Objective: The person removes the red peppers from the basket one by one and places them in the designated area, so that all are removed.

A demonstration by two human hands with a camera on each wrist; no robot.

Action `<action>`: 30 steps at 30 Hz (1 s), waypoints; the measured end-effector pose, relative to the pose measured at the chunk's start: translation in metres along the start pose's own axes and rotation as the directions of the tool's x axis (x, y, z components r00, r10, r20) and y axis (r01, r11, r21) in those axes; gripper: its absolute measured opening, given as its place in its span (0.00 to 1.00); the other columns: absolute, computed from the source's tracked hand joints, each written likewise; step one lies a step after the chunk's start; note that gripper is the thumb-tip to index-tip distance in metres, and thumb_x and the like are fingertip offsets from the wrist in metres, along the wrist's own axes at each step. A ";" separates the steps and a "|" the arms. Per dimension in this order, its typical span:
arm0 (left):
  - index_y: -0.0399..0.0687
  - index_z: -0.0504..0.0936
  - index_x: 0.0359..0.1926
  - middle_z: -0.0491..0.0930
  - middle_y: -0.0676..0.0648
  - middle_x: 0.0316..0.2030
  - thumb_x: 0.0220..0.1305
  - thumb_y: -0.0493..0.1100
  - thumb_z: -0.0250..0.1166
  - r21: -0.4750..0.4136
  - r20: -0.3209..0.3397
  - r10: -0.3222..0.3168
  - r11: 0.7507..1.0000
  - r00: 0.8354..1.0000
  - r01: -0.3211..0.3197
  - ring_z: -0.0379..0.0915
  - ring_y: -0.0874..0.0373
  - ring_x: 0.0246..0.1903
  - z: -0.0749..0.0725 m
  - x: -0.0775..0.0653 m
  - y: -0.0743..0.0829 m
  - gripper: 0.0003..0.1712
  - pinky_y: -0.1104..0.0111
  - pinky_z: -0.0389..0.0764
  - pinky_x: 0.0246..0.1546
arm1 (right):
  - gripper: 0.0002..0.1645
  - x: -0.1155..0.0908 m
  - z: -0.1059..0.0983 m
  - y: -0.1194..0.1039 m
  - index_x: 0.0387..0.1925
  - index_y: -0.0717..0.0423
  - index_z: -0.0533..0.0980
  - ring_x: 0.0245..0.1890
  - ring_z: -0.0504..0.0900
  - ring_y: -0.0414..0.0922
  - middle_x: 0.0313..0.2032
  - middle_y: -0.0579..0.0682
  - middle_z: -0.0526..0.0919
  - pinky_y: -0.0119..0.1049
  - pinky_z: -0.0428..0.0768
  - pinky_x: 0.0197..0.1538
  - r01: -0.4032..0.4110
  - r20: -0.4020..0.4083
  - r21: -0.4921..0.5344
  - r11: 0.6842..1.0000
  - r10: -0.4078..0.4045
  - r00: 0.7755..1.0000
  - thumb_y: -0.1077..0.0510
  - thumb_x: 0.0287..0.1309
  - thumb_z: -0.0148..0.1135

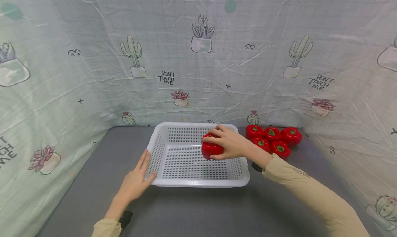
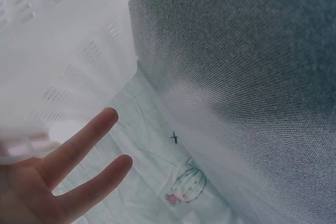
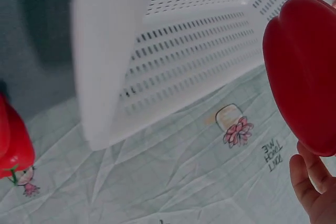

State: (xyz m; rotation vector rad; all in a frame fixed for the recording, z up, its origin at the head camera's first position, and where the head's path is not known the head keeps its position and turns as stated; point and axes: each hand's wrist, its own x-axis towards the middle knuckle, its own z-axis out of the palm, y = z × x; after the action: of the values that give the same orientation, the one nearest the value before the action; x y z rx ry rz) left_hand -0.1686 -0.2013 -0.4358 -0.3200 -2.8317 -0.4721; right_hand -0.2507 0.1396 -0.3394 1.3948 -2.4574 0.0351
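Note:
A white perforated plastic basket sits on the dark grey table, with nothing lying on its floor. Over its right half, my right hand grips a glossy red bell pepper, fingers across the top and thumb along the near side. In the right wrist view that bell pepper fills the right edge, with fingertips below it. My left hand rests at the basket's left rim, fingers fairly straight. The left wrist view shows two spread fingers of the left hand beside the basket's outer wall.
Several more red bell peppers with green stems are grouped on the table right of the basket, near the back. A pale curtain printed with cacti hangs behind and on both sides. The grey tabletop stretches toward me.

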 end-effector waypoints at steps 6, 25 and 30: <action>0.40 0.50 0.67 0.48 0.40 0.68 0.58 0.52 0.56 0.001 0.012 -0.002 1.000 1.000 0.002 0.71 0.54 0.24 0.001 0.001 -0.001 0.42 0.57 0.73 0.27 | 0.38 -0.019 -0.004 0.007 0.53 0.36 0.68 0.48 0.66 0.43 0.49 0.44 0.73 0.35 0.77 0.39 -0.053 -0.053 0.005 0.999 0.053 0.997 0.38 0.35 0.68; 0.39 0.52 0.67 0.49 0.40 0.68 0.57 0.51 0.56 -0.017 -0.004 0.013 1.000 1.000 -0.014 0.71 0.54 0.22 0.003 -0.003 -0.001 0.41 0.57 0.72 0.26 | 0.39 -0.090 0.000 0.029 0.52 0.39 0.71 0.50 0.64 0.48 0.50 0.52 0.69 0.50 0.67 0.47 -0.237 -0.185 0.055 0.970 0.243 0.952 0.43 0.31 0.72; 0.40 0.51 0.67 0.49 0.40 0.68 0.57 0.51 0.57 -0.012 -0.008 0.006 1.000 1.000 -0.006 0.72 0.53 0.23 0.001 -0.001 0.000 0.41 0.56 0.73 0.27 | 0.41 -0.107 -0.003 0.037 0.51 0.41 0.71 0.48 0.65 0.50 0.50 0.54 0.71 0.51 0.67 0.47 -0.263 -0.230 0.004 0.965 0.257 0.939 0.44 0.27 0.74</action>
State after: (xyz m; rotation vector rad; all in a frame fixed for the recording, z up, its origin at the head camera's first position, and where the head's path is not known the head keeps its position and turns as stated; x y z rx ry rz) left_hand -0.1682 -0.2010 -0.4374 -0.3286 -2.8201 -0.4879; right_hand -0.2303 0.2490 -0.3616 0.9841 -2.4183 0.2101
